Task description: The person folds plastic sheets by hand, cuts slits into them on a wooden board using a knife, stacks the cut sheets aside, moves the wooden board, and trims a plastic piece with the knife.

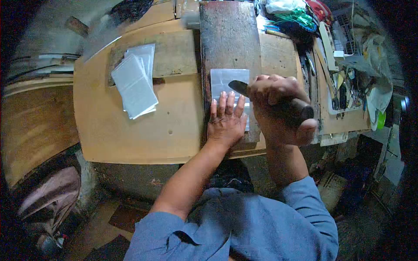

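Observation:
A translucent plastic sheet lies on a dark, worn wooden board. My left hand is pressed flat on the sheet's lower part, its fingers spread and pointing away from me. Raised at the right of the sheet, my right hand is wrapped round the dark handle of a knife. The knife's short blade points left, over the sheet and close to my left fingertips. Whether the blade touches the sheet, I cannot tell. To the left, a stack of similar plastic sheets rests loosely fanned on the table.
The light wooden table carries another flat board at the back left. Plastic bags are heaped at the back right. A tray with small tools stands at the right. The table's front edge runs close to my body.

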Demonstrator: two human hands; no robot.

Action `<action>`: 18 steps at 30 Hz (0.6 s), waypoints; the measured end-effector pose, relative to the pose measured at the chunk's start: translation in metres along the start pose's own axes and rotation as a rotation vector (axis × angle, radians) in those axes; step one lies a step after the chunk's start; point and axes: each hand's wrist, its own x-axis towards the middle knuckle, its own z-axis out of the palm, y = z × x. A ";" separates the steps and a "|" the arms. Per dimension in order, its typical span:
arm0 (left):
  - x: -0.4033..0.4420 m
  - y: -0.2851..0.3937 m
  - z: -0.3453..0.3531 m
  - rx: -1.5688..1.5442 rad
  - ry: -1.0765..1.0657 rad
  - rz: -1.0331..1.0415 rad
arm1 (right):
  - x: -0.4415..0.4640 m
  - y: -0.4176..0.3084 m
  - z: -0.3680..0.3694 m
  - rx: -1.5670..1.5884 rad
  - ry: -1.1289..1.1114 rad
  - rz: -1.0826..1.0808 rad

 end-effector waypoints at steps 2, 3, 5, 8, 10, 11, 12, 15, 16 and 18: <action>0.000 0.001 -0.002 0.028 -0.002 0.008 | 0.002 0.000 -0.001 0.051 -0.070 -0.049; 0.001 0.002 -0.003 0.026 0.002 0.011 | 0.007 -0.003 -0.003 0.048 -0.072 -0.053; 0.002 0.002 -0.006 0.021 -0.001 0.006 | 0.012 -0.010 -0.006 -0.002 -0.003 0.056; 0.002 0.001 -0.005 -0.020 0.022 0.007 | 0.002 -0.017 -0.003 0.010 0.087 -0.029; 0.003 0.002 -0.009 -0.012 0.012 0.004 | 0.001 -0.014 -0.009 -0.077 0.003 -0.050; 0.004 0.003 -0.011 -0.004 0.011 0.000 | 0.003 -0.015 -0.009 -0.084 0.007 -0.053; 0.005 0.003 -0.010 -0.005 0.017 0.003 | 0.007 -0.016 -0.009 -0.078 0.070 -0.040; 0.006 0.001 -0.009 0.048 0.025 0.019 | 0.004 -0.023 -0.014 0.005 0.137 -0.045; 0.006 0.002 -0.009 0.036 0.026 0.008 | 0.003 -0.024 -0.018 -0.038 0.082 -0.034; 0.000 0.005 -0.009 0.017 0.018 0.005 | 0.003 -0.027 -0.022 -0.090 0.019 -0.011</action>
